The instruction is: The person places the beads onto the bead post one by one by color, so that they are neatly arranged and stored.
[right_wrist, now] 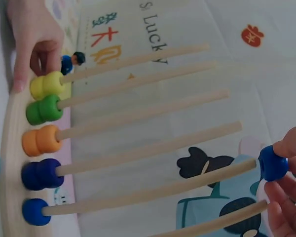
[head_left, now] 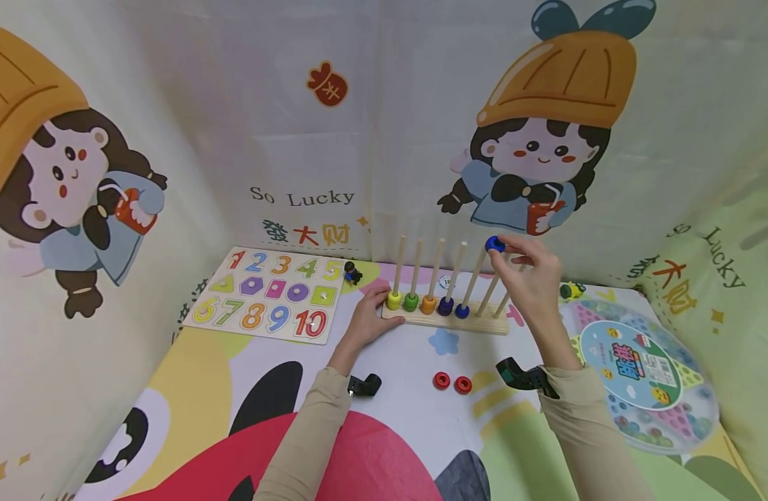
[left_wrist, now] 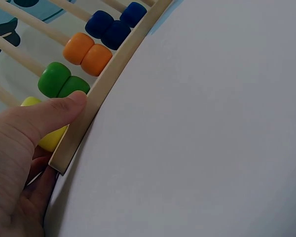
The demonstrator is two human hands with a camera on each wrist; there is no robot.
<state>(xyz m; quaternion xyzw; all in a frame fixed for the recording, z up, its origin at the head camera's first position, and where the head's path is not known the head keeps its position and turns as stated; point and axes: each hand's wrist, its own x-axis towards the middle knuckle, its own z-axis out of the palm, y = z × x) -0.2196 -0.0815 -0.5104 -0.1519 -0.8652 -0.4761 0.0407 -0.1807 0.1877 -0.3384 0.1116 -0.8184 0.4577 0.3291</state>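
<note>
A wooden peg rack with a row of upright pegs stands on the table. My left hand grips its left end, thumb along the front edge of the base and fingers behind. Two beads each of yellow, green, orange and dark blue sit stacked on four of the pegs. One blue bead is at the foot of the fifth. Between thumb and fingers, my right hand pinches another blue bead, right at the tip of the fifth peg.
Two red beads lie in front of the rack. A number and shape puzzle board is at the left, with a small toy figure beside it. A round clear case and a green toy are at the right.
</note>
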